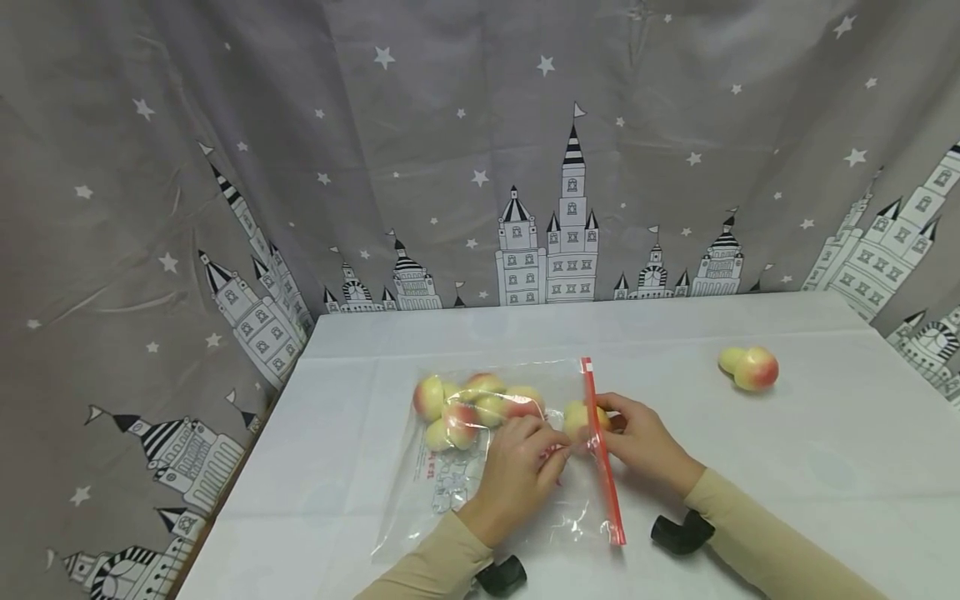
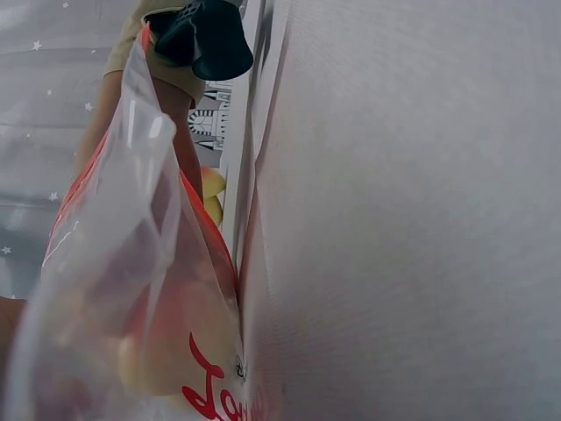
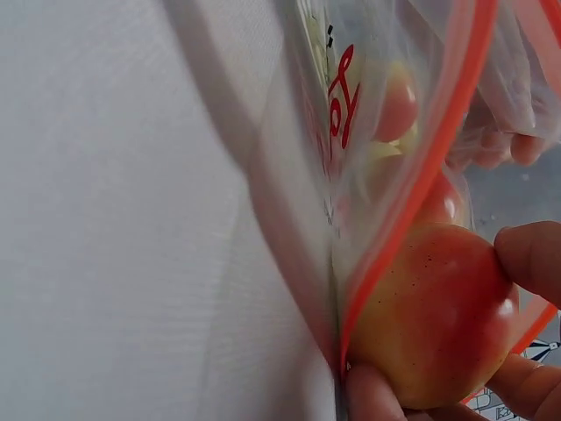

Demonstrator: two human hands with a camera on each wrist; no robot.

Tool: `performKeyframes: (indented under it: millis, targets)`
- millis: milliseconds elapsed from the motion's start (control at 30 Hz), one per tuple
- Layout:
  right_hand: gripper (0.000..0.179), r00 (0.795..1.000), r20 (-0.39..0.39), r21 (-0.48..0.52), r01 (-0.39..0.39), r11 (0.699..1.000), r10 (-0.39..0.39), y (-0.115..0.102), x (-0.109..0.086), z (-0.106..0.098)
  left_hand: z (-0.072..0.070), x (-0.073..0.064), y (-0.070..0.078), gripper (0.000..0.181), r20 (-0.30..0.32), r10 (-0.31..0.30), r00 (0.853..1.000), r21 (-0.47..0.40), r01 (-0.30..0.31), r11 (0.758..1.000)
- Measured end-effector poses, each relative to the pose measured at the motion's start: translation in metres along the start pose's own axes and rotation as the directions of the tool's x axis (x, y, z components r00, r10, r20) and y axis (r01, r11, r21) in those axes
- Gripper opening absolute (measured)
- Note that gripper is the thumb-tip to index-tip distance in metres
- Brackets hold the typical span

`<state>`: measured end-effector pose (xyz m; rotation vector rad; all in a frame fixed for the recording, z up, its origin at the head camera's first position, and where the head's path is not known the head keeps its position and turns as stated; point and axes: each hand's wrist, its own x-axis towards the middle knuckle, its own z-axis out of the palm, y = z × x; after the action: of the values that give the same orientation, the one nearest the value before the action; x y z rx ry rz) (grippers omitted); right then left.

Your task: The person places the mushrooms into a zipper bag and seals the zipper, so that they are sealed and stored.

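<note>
A clear zip bag (image 1: pixel 480 492) with a red zip edge (image 1: pixel 607 492) lies on the table, its mouth toward the right. Several yellow-and-red apples (image 1: pixel 491 408) are inside, toward its far side. My left hand (image 1: pixel 517 471) is over the bag, fingers curled as they pinch its upper film near the mouth. At the red edge, my right hand (image 1: pixel 645 437) grips an apple (image 3: pixel 438 307) between thumb and fingers. The right wrist view shows this apple in the parted mouth, with other apples behind it. In the left wrist view the bag film (image 2: pixel 131 263) covers much of the scene.
Two more apples (image 1: pixel 750 368) lie together at the far right of the white table (image 1: pixel 825 483). Black camera mounts (image 1: pixel 682 533) sit by both wrists. A grey curtain (image 1: pixel 450 125) with castles and stars hangs behind and to the left.
</note>
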<state>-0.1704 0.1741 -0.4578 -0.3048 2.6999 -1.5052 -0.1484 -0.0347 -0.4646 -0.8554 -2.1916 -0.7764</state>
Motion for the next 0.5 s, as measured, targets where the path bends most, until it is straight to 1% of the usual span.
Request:
performKeyframes:
  millis: [67,300,433,500]
  targets:
    - [0.043,1.000,-0.002,-0.006,0.007,1.000,-0.007,0.000,0.002,0.002,0.000,0.000,0.000,0.007,0.000,0.000,1.000,-0.002,0.000,1.000]
    - [0.040,1.000,0.013,0.048,0.022,0.999,-0.022,0.000,0.008,0.009,-0.001,0.000,0.000,0.007,0.002,0.000,1.000,-0.014,0.000,1.000]
    - [0.040,0.999,-0.001,0.039,0.048,0.998,-0.048,-0.002,0.011,0.014,-0.002,-0.001,0.000,0.002,0.021,-0.013,1.000,-0.027,0.014,1.000]
    - [0.040,0.997,-0.012,0.031,0.072,0.997,-0.072,-0.003,0.012,0.016,-0.002,0.000,0.000,0.003,0.022,-0.016,1.000,-0.031,0.016,0.999]
